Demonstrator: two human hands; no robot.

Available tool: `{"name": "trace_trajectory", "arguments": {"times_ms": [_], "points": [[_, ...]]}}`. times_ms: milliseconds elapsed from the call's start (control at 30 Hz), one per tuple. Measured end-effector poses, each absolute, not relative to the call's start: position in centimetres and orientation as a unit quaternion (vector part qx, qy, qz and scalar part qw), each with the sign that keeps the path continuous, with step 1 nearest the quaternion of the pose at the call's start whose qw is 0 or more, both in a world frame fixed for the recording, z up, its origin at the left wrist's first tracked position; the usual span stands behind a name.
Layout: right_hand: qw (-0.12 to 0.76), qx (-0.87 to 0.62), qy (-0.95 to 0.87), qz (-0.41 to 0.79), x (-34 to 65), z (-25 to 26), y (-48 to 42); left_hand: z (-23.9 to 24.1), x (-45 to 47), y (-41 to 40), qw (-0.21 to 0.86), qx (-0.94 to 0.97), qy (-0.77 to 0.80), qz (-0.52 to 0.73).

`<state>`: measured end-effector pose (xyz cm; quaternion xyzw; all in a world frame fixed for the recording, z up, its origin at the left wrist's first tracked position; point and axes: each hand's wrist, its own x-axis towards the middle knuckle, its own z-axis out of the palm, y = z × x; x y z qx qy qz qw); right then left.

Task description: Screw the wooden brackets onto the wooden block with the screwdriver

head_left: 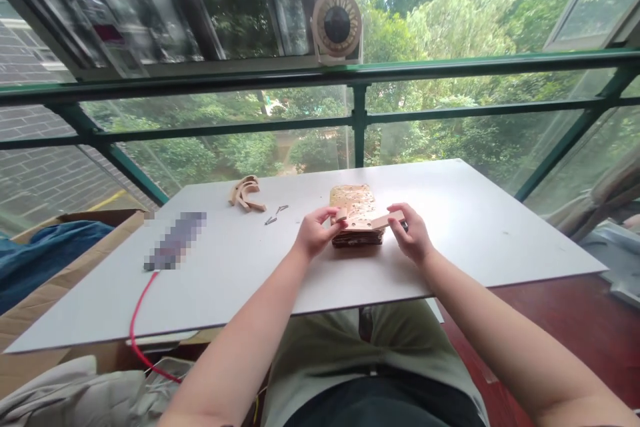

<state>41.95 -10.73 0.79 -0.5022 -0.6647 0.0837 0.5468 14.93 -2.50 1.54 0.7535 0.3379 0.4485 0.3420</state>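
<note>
In front of me on the white table (465, 240) lies a squarish block (353, 199) with a pale, mottled top and dark, layered sides. Two small dark holes show near the front of its top. My left hand (315, 232) pinches a small light-wood piece (341, 215) over the block's left front corner. The fingers of my right hand (413, 235) are closed on the right end of a flat light-wood strip (387, 220), whose other end reaches over the block's right front corner. Whether the two wood pieces are joined, I cannot tell.
Several curved wooden pieces (246, 195) lie at the back left, with small metal pins or screws (271, 220) beside them. A blurred-out dark object (175, 241) with a red cable (134, 320) rests on the left. A round fan (337, 23) stands by the green railing (225, 82).
</note>
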Motion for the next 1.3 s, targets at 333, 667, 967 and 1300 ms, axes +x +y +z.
{"name": "trace_trajectory", "arguments": {"times_ms": [333,667,967,1300], "points": [[0.498,-0.524,-0.682,0.113,40.6,-0.5,-11.2,0.1,14.5,-6.3,0.229,0.794,0.368,0.425],[0.506,-0.511,-0.684,0.124,41.0,-0.5,-11.3,-0.5,14.5,-6.3,0.223,0.79,0.381,0.426],[0.495,-0.505,-0.689,0.158,41.5,-1.1,-11.0,0.1,13.2,-6.6,0.25,0.794,0.37,0.413],[0.405,-0.506,-0.747,0.152,41.8,-1.4,-9.8,2.9,0.7,1.6,0.125,0.72,0.563,0.387]]}}
